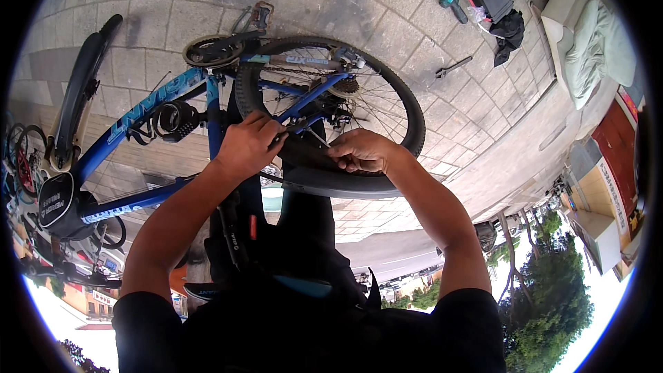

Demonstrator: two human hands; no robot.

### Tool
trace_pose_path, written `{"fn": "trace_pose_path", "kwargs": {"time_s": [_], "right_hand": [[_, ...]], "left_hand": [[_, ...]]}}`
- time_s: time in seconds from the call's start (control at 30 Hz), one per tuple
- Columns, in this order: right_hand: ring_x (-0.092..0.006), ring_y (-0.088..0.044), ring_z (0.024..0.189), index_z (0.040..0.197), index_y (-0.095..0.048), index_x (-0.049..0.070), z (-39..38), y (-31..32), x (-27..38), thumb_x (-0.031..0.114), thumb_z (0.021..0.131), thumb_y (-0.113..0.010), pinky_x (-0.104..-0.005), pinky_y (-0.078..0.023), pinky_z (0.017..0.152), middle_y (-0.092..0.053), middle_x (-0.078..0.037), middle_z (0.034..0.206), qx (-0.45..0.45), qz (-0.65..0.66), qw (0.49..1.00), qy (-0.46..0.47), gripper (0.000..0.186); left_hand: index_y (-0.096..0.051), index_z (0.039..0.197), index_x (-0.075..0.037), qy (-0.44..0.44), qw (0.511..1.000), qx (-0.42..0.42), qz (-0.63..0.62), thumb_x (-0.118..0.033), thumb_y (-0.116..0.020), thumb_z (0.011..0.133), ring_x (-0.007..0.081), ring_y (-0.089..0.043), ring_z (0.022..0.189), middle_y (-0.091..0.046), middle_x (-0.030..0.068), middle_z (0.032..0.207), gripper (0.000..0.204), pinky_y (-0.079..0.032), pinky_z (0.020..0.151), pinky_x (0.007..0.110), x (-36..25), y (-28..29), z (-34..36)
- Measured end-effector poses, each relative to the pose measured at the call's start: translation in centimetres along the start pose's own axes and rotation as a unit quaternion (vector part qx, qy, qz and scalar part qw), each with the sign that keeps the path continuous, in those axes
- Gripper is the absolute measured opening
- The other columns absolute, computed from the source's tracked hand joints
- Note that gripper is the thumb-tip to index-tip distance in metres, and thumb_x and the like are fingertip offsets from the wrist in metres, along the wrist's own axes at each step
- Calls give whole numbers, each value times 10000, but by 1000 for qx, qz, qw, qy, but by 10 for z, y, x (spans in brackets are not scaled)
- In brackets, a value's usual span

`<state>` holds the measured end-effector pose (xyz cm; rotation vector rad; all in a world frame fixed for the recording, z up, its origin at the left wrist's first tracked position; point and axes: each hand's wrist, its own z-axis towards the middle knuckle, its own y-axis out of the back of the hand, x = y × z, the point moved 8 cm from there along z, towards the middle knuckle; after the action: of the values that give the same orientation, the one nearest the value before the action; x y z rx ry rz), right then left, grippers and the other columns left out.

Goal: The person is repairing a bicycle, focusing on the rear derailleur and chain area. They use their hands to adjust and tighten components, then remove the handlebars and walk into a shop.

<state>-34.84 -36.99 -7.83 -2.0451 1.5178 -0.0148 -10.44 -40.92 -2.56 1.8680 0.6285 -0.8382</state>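
Observation:
A blue bicycle [114, 139] lies across the view, its rear wheel [413, 86] in front of me. My left hand [250, 139] is closed beside the frame tubes near the wheel; a small dark thing shows at its fingertips, too hidden to name. To its right, my right hand [362, 152] pinches a thin silver metal rod [319, 140] that points toward the frame. Under both hands runs a long black mudguard [345, 184] along the tyre's near side. The rear sprockets [347, 88] sit just beyond the right hand.
A crank with a pedal [262, 15] sticks out on the far side. On the paving lie a wrench [454, 67], a teal cordless drill [452, 4] and a black cloth bag [509, 36]. Another black mudguard [74, 97] is at left. A padded seat with pale cloth [599, 52] stands at right.

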Motion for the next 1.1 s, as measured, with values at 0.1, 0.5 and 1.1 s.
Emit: {"fn": "trace_pose_path", "kwargs": {"time_s": [0.1, 0.5, 1.1], "right_hand": [[-217, -703, 780, 910, -711, -38, -7, -12, 22, 206, 880, -801, -361, -529, 647, -724, -164, 913, -91, -349, 933, -4, 262], [-342, -719, 954, 1013, -690, 6, -26, -61, 36, 206, 864, -714, -450, -561, 810, -718, -186, 983, -141, -804, 536, 213, 250], [-344, -765, 963, 994, -772, 4, -3, -41, 61, 158, 891, -671, -444, -604, 776, -771, -194, 972, -103, -737, 660, 107, 211]], "left_hand": [[-682, 923, -72, 3, 1000, 3, 1, -121, -807, 840, 277, -719, 901, -737, 80, 891, 159, -617, 692, 390, 1, -1, -1], [-688, 915, -64, 4, 1000, -4, -4, -90, -838, 808, 288, -724, 868, -719, 85, 863, 186, -611, 679, 391, -2, 3, 2], [-677, 915, -63, 1, 1000, 6, 4, -125, -817, 832, 283, -726, 904, -738, 87, 886, 175, -618, 695, 384, 0, 1, 1]]}}
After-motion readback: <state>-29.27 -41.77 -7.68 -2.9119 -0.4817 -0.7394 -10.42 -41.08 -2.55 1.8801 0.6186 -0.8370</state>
